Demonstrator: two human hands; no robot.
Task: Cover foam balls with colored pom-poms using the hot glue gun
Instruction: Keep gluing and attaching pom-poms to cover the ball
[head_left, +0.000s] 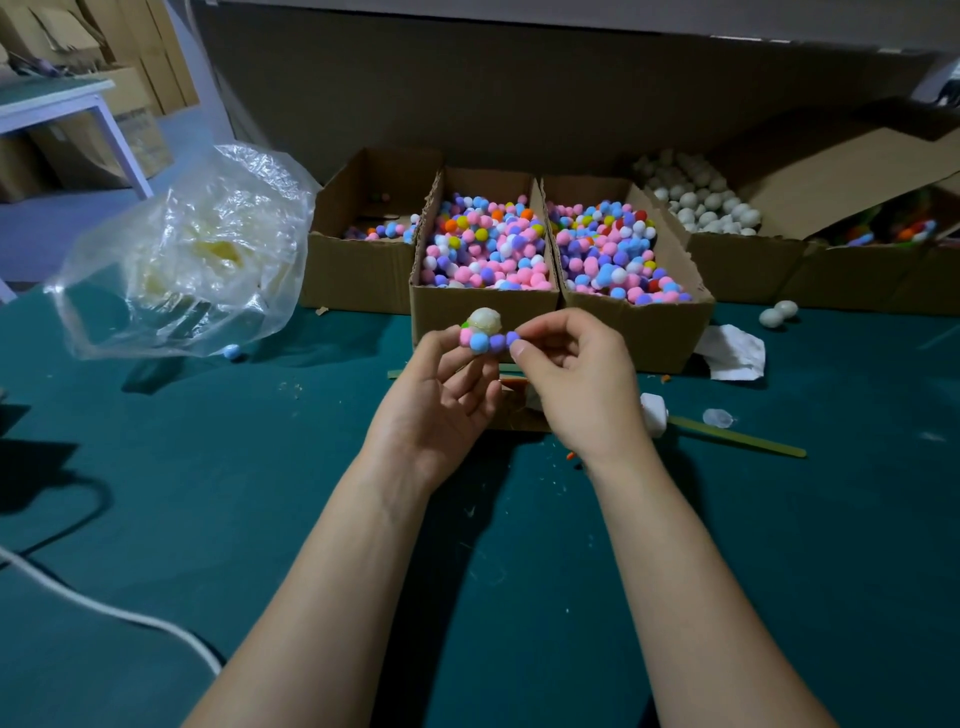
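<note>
Left hand (441, 400), fingers curled, grips foam ball (484, 318) from below, bare top up. Right hand (576, 374), just beside, pinches purple pom-pom (512, 339) at row's right end. Pom-pom box (436, 306) behind.

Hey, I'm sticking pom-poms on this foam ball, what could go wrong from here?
1. The right hand pinches a purple pom-pom against the ball in the left hand; fingertips that near fresh glue might get burned or stuck.
2. The ball's top looks bare and glossy; if that is glue, it may set before more pom-poms land.
</note>
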